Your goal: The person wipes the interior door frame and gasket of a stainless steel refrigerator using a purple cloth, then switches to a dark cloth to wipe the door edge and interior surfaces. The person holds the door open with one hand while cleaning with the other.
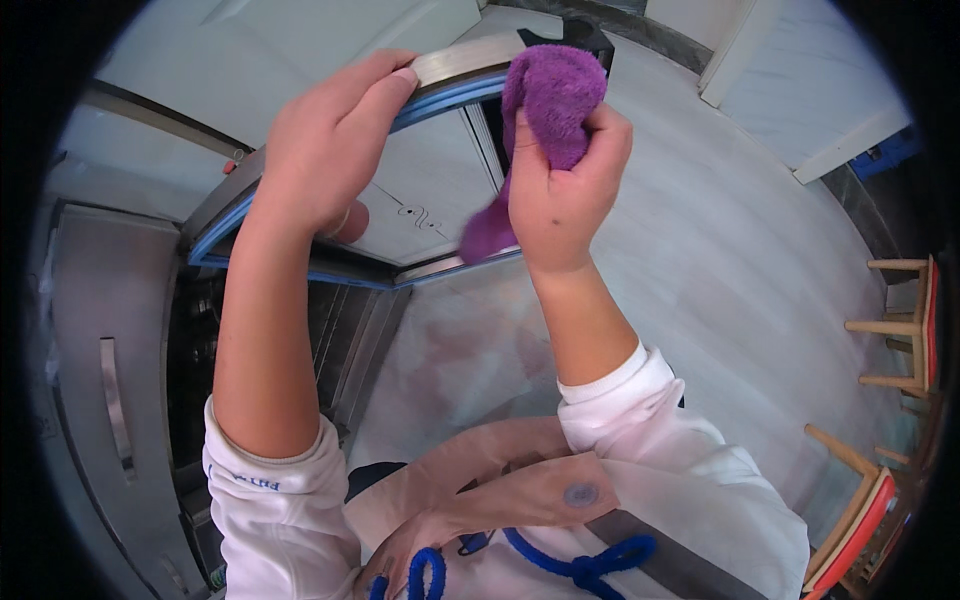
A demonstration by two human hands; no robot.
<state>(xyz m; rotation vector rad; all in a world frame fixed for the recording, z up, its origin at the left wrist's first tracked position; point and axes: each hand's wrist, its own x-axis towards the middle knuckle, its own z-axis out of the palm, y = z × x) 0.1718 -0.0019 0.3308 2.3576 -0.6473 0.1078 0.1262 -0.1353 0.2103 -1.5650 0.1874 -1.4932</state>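
Note:
A metal-framed cabinet door with a blue seal along its edge stands swung out from the appliance. My left hand grips the door's upper edge, its fingers over the far side. In my right hand is a bunched purple cloth, pressed over the door's corner near a black end piece. A loose end of the cloth hangs down in front of the glass panel, and it looks blurred. The panel shows a thin dark scroll pattern.
At the left, a stainless steel front carries a long handle, beside the dark cabinet interior. Wooden chairs with red seats stand on the right. Pale floor stretches between, with a white door beyond.

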